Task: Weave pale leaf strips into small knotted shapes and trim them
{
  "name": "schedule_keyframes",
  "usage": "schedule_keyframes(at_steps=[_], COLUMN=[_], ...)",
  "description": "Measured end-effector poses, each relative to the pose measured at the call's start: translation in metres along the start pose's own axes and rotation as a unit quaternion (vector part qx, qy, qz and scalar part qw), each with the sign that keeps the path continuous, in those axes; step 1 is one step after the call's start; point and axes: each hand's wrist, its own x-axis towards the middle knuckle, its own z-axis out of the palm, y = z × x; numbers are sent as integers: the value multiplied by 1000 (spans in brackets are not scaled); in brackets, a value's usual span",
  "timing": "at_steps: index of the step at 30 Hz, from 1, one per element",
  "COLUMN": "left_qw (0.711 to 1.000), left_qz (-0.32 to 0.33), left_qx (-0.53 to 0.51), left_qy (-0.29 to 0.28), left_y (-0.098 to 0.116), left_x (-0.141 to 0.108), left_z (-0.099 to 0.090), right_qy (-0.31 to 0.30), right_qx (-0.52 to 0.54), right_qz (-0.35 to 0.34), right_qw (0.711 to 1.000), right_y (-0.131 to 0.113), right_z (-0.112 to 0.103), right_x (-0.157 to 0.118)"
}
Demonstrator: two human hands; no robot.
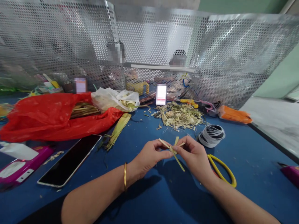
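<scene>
Both hands meet above the blue table (144, 199), pinching crossed pale green husk strips (179, 162) between thumbs and fingers. My left hand (153, 155), with a gold bangle on its wrist, grips the strips from the left. From the right, my right hand (192, 152) holds them close to where they cross. One strip end points down toward me, and others stick out up and sideways. The fingertips nearly touch. Behind the hands lies a pile of cut husk pieces (182, 115). A spool of whitish thread (211, 136) stands just right of my right hand.
Yellow-handled scissors (221, 169) lie beside my right forearm. At left are a black-screened phone (70, 161), a purple device (25, 165), a red plastic bag (44, 116), a white bag (114, 98) and a husk bundle (119, 129). An orange packet (234, 114) lies back right, before a perforated metal screen (149, 37).
</scene>
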Motion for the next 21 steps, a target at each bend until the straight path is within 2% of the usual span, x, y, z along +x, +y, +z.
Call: schedule_keyframes(at_steps=[3, 7, 10, 17, 21], left_qw=[999, 998, 996, 995, 991], left_qz=[17, 20, 11, -32, -53], left_qx=[-29, -64, -82, -97, -120], left_qy=[-17, -22, -17, -8, -22], left_y=[-3, -4, -4, -5, -2], left_x=[0, -1, -2, -3, -5], left_z=[2, 6, 7, 7, 6], right_qy=[12, -1, -3, -27, -53], right_qx=[35, -35, -43, 0, 57], right_qz=[-9, -44, -54, -10, 27], right_qw=[999, 998, 998, 1000, 997], right_y=[-4, -6, -6, -3, 1], right_z=[2, 2, 1, 1, 0], right_x=[-1, -3, -4, -4, -1])
